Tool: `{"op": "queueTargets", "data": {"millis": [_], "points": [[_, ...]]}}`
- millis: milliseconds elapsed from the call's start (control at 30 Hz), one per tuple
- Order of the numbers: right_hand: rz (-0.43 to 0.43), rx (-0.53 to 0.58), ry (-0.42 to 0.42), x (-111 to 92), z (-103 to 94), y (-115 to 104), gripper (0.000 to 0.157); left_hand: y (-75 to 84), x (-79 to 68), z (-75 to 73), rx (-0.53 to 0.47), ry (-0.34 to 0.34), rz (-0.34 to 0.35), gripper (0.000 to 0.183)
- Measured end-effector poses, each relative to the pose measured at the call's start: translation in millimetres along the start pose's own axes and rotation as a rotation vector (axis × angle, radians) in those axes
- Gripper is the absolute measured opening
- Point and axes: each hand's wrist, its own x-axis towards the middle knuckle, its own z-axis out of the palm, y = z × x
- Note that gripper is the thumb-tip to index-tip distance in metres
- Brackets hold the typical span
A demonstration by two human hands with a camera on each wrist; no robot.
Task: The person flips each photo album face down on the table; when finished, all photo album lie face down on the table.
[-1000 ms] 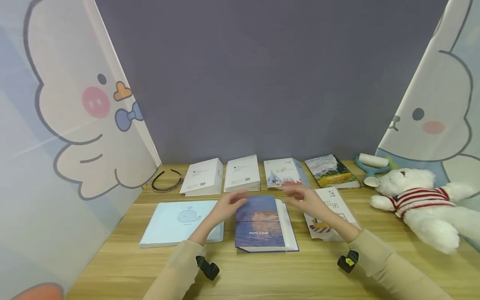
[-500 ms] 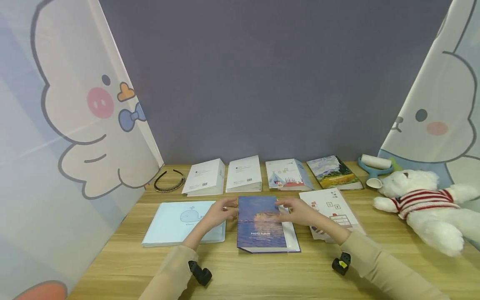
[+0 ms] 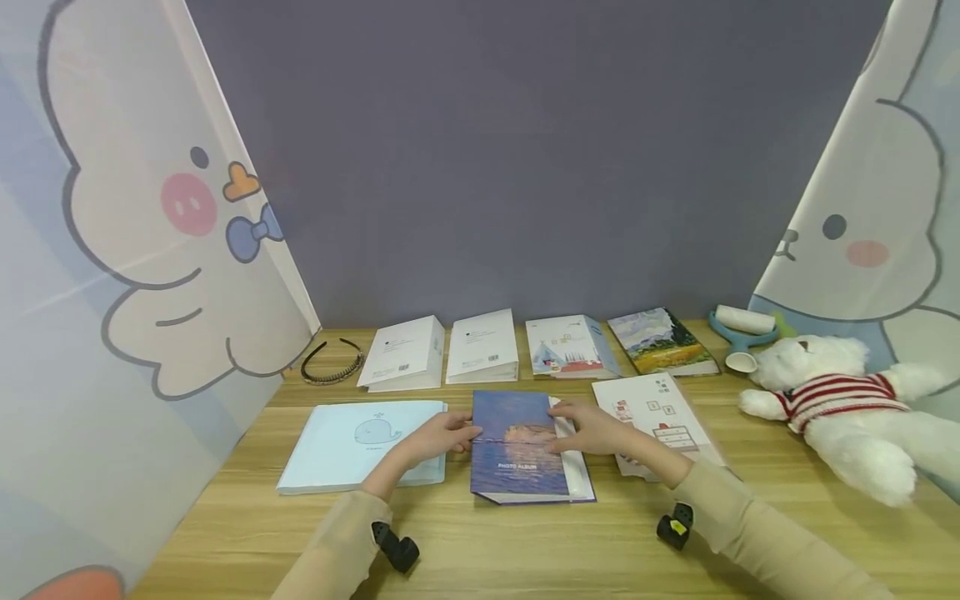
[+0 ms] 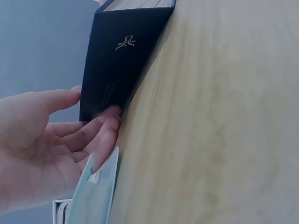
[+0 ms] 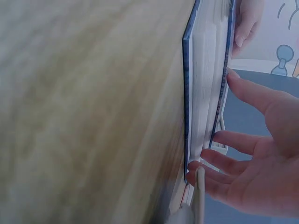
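A thick photo album with a blue-purple sea picture on its cover lies flat on the wooden table. Against its spine rest the fingers of my left hand; in the left wrist view the dark spine meets my fingertips, with the thumb at the upper edge. My right hand is at the opposite side, its thumb on the top cover. The right wrist view has those fingers, loosely extended, along the page edges and the lower cover. Neither hand's fingers are curled round the album.
Left of the album lies a pale blue whale book, and right of it a white illustrated book. Several more albums, including a landscape-covered one, line the back. A headband, blue lint roller and white teddy bear flank them.
Both hands have come down and inward from above the album to its two sides, where they now touch it. The album has stayed in place.
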Motion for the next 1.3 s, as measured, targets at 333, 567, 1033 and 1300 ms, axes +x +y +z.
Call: {"op": "queueTargets", "data": {"millis": [333, 567, 1033, 1300], "points": [[0.002, -0.073, -0.001, 10, 1.7, -6, 0.066, 0.4, 4.2, 0.4, -0.087, 0.014, -0.025, 0.064], [0.029, -0.042, 0.033, 22, 9.0, -16, 0.064, 1.7, 2.3, -2.6, -0.205, 0.047, -0.086, 0.079], [-0.063, 0.039, 0.117, 33, 13.2, -47, 0.052, 12.9, 4.2, -7.3, -0.394, 0.085, -0.032, 0.067], [-0.146, 0.122, 0.146, 31, 13.4, -62, 0.053, 15.8, 4.6, -7.2, -0.394, 0.259, -0.072, 0.063]]}}
